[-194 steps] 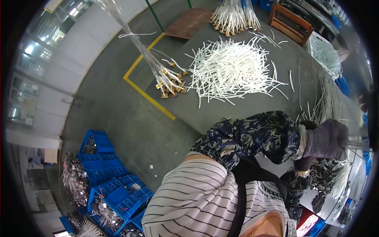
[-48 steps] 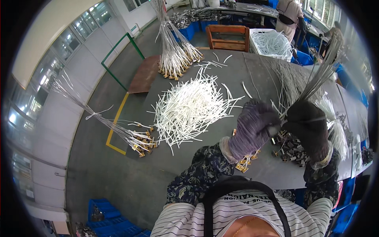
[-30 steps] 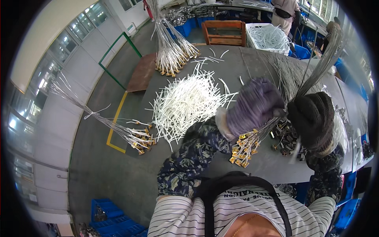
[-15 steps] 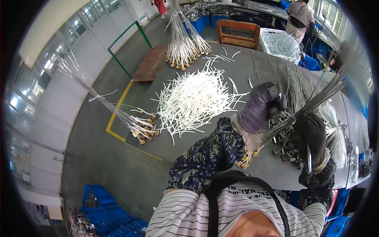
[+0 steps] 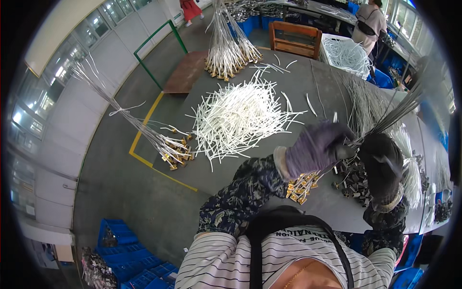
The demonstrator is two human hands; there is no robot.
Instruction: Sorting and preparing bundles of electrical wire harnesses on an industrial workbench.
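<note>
Wire bundle (image 5: 397,113) slants from lower centre-right toward the frame's upper right, passing left hand (image 5: 320,147) and right hand (image 5: 381,166); whether either grip clamps it, I cannot tell.

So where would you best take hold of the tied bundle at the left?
Probably the narrow part beside the tie, with the left hand coming from the left: the bundle is gathered thin there and seems to jut past the table edge, while the gold ends and far wires both fan out.
</note>
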